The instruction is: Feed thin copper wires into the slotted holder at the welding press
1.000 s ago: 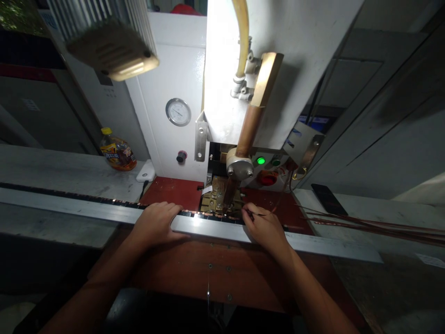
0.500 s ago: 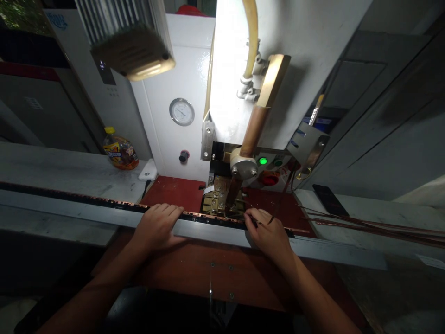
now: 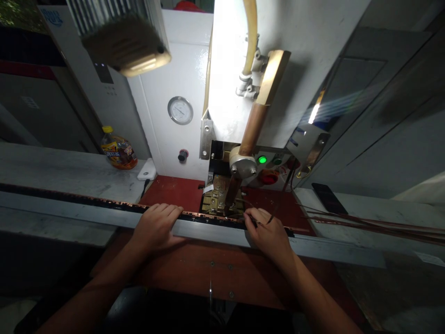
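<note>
A long metal rail (image 3: 212, 232) with a black and copper strip (image 3: 104, 202) along its back edge runs across the view. My left hand (image 3: 158, 227) is wrapped over the rail, left of the machine's copper electrode (image 3: 233, 188). Right of that electrode, my right hand (image 3: 266, 229) pinches a thin brown strip that loops past its fingers, against the rail. The electrode's tip stands just behind the rail, above a brass fixture (image 3: 217, 197).
Behind stands a white machine with a gauge (image 3: 180, 110) and a lit green button (image 3: 262, 159). A bottle (image 3: 118, 150) is at the left. Copper strips (image 3: 365, 222) and a phone (image 3: 328, 198) lie at the right. A lamp (image 3: 125, 41) hangs upper left.
The whole view has shifted slightly. Both hands keep their places on the rail.
</note>
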The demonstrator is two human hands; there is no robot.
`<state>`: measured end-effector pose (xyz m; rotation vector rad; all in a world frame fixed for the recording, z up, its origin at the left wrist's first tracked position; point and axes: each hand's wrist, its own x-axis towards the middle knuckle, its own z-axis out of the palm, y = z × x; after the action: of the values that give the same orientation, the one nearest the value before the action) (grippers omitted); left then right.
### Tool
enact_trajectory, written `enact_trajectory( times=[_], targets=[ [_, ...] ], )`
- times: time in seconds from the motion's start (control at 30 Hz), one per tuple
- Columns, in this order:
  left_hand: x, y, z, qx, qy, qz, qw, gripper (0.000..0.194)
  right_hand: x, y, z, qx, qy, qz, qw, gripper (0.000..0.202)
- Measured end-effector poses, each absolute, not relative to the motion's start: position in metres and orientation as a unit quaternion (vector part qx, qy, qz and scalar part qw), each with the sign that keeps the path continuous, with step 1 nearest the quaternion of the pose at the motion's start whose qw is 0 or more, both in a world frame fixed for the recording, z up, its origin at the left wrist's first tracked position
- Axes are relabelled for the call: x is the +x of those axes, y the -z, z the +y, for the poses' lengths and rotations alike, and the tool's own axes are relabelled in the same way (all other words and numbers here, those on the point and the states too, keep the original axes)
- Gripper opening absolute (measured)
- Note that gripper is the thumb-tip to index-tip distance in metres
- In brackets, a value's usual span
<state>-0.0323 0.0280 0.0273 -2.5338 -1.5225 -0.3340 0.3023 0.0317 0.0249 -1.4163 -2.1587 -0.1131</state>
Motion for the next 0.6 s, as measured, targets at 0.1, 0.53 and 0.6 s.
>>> enact_trajectory(
  times=[0.1, 0.53, 0.6],
  targets=[
    [-0.0323, -0.0268, 0.0282, -0.849, 0.114, -0.508, 0.090, 0.059, 0.3027, -0.0247, 0.0314, -0.525, 0.043, -0.803, 0.279, 0.026],
    [-0.0329, -0.0186, 0.0288, -0.854, 0.157, -0.478, 0.131, 0.054, 0.3072, -0.0214, 0.0334, -0.505, 0.070, -0.808, 0.295, 0.024],
    [-0.0316, -0.0180, 0.0293, -0.855, 0.155, -0.476, 0.136, 0.054, 0.3091, -0.0213, 0.0336, -0.503, 0.073, -0.808, 0.298, 0.024]
  ],
)
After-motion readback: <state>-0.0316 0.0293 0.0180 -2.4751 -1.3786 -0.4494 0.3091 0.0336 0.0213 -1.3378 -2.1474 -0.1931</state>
